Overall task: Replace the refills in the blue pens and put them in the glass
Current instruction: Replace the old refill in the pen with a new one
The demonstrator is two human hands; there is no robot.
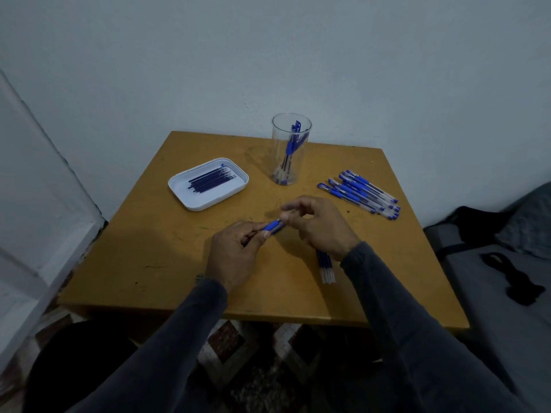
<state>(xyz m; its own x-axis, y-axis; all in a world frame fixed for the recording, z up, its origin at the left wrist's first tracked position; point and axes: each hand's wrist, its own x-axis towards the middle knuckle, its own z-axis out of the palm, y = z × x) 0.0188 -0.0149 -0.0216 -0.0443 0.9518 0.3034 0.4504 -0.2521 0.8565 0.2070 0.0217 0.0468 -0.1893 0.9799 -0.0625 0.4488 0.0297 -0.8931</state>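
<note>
Fingers [253, 234] of the left hand [235, 254] curl round a blue pen [272, 226] above the desk [155, 248], a firm grip on its barrel. The right hand [319, 225] pinches the pen's far end between thumb and fingertips. Just near of the right wrist lie a few refills [326, 268]. Farther right sits a heap of pens [360, 195]. Far centre stands the glass [290, 150], upright, pens inside. To its left, a white tray [185, 186] holds dark refills.
</note>
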